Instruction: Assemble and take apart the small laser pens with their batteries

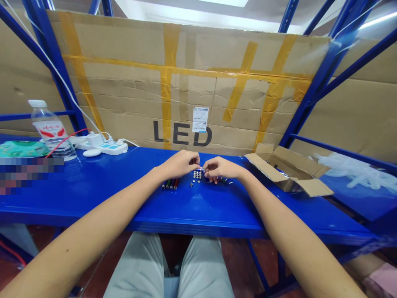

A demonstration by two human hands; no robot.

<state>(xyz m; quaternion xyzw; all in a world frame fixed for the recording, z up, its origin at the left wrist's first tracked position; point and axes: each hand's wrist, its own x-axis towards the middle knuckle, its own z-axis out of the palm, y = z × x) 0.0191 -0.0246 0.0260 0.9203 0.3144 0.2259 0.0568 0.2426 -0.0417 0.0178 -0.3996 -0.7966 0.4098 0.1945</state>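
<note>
On the blue steel bench (198,207), just beside an open cardboard box (287,171), the left hand (180,164) and right hand (221,169) meet, both grips pressed together on a small blue-and-silver part (202,169), mostly hidden by the fingers. Slim coloured tubes (170,184) lie side by side; small silver cylinders (197,175) stand clustered, with tiny pieces (223,180) under the right hand too small to identify.

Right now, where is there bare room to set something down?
Bare blue bench runs along the front edge, below the coloured tubes, and by the cardboard box. It's crowded between the left hand and right hand, around small metal parts.
</note>
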